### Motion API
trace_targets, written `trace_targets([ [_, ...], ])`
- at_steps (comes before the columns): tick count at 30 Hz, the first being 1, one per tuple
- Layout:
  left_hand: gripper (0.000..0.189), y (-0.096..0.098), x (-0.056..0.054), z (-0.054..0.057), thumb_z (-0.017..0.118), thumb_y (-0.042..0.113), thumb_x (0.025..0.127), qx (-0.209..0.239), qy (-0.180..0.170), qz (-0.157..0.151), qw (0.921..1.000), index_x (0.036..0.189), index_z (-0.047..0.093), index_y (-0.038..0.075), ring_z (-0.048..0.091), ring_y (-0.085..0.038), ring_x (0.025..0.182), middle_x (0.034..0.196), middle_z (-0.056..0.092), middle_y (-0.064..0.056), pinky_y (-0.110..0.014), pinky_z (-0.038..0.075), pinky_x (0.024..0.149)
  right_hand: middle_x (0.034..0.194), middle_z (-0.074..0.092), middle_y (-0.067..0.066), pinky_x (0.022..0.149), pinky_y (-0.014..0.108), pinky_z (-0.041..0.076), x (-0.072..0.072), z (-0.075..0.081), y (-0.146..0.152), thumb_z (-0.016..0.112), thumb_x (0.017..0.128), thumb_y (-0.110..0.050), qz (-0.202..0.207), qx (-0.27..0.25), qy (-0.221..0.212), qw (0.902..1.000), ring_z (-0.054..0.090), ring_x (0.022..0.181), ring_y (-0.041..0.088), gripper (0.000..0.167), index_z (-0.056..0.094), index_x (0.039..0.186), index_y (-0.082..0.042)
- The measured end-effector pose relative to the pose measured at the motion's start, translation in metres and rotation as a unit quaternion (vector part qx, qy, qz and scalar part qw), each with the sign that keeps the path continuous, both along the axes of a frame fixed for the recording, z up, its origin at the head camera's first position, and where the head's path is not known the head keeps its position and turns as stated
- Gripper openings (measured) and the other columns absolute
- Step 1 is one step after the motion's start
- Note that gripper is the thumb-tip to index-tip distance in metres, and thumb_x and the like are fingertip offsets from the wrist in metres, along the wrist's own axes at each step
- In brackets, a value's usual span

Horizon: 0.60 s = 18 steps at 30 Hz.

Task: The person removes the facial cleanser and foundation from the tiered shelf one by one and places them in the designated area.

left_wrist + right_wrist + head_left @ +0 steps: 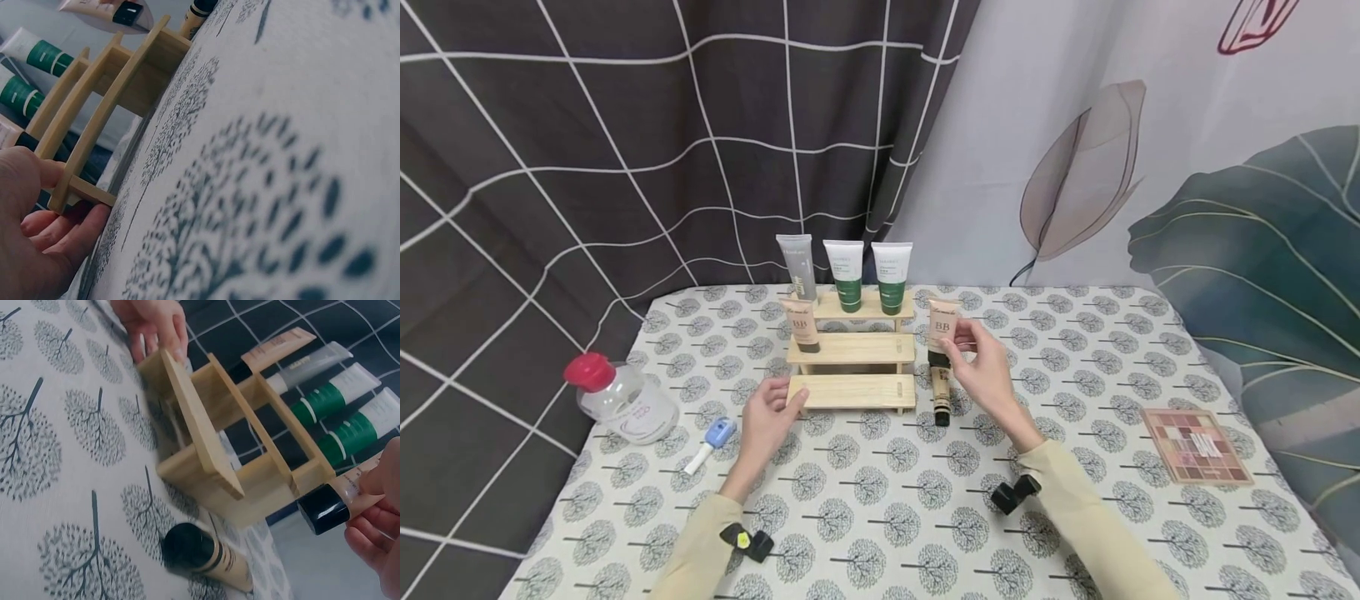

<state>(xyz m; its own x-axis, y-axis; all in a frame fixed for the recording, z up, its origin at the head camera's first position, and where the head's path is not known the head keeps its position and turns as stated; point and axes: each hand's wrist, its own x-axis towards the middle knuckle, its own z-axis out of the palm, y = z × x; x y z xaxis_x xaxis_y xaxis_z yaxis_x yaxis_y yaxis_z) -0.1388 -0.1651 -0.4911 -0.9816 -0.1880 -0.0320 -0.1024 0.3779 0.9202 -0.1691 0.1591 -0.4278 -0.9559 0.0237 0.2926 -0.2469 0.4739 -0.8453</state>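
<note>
A three-step wooden stand [850, 390] rises on the table. Its lowest step is gripped at the left end by my left hand [772, 417], thumb on top and fingers below, as the left wrist view [50, 231] shows. My right hand [981, 367] pinches a beige BB cream tube [943, 321] with a black cap [323, 508], held off the table right of the stand. Below that tube, a tan bottle with a black cap [941, 392] lies on the cloth. Another BB cream tube [801, 323] stands on the middle step's left end.
On the top step stand a grey tube [798, 265] and two white-and-green tubes [847, 279]. A clear bottle with a red cap [628, 404] and a small blue-and-white item [711, 444] lie at left. An eyeshadow palette [1197, 446] lies at right.
</note>
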Motion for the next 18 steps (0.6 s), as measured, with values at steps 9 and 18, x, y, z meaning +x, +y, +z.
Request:
trace_targets([
  [9,0.051,-0.001,0.001,-0.001,0.075,0.021,0.092,0.007,-0.002,-0.005,1.0,0.133,0.056,-0.002,0.07,-0.033,0.102,0.12,0.069,-0.026,-0.017,0.059,0.075,0.112,0.068,0.023,0.095,0.041,0.056,0.006,-0.009,0.016,0.063,0.097,-0.007,-0.017,-0.004,-0.042,0.999,0.065,0.102,0.032,0.029,0.058,0.123,0.006],
  [18,0.049,0.0,-0.001,-0.002,0.076,0.021,0.092,0.008,0.006,-0.002,0.9999,0.132,0.057,-0.001,0.071,-0.031,0.098,0.117,0.07,-0.023,-0.014,0.058,0.072,0.109,0.067,0.024,0.081,0.013,0.052,0.012,-0.017,0.029,0.061,0.099,-0.009,-0.031,0.006,-0.082,0.9961,0.064,0.098,0.03,0.03,0.058,0.123,0.008],
])
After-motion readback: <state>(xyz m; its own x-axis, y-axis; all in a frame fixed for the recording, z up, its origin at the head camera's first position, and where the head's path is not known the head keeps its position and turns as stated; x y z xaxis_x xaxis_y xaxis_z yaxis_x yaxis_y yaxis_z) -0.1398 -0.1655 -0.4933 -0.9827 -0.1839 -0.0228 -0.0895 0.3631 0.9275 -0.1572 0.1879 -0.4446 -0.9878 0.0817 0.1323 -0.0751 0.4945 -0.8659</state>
